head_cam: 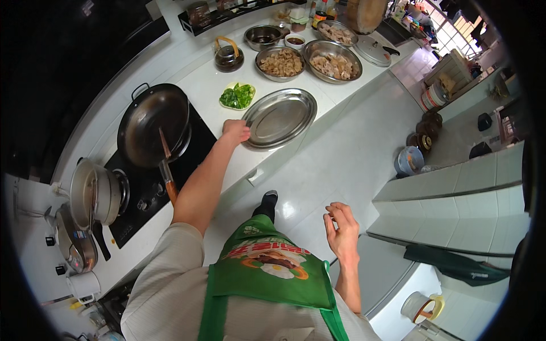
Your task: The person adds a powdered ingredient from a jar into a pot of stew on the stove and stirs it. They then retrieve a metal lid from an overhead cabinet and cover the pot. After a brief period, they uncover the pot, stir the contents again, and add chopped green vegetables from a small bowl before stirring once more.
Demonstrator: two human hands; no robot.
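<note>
My left hand (237,130) reaches over the counter, its fingers closed at the near-left rim of an oval stainless-steel tray (281,117). The tray holds no food and reaches to the counter's front edge. Just beyond my left hand is a small pale dish of cut green vegetables (237,96). My right hand (342,228) hangs in the air above the floor, fingers loosely curled and apart, with nothing in it. To the left, a dark wok (149,123) sits on the black gas hob (140,204). A wooden-handled spatula (169,183) leans in it, partly behind my left forearm.
Steel bowls of sliced meat (335,67) and brown pieces (281,63) stand at the back, near a glass teapot (229,57) and a metal lid (372,51). A steamer pot (96,192) occupies the hob's left side. Low drawer handle (256,177) juts below the counter.
</note>
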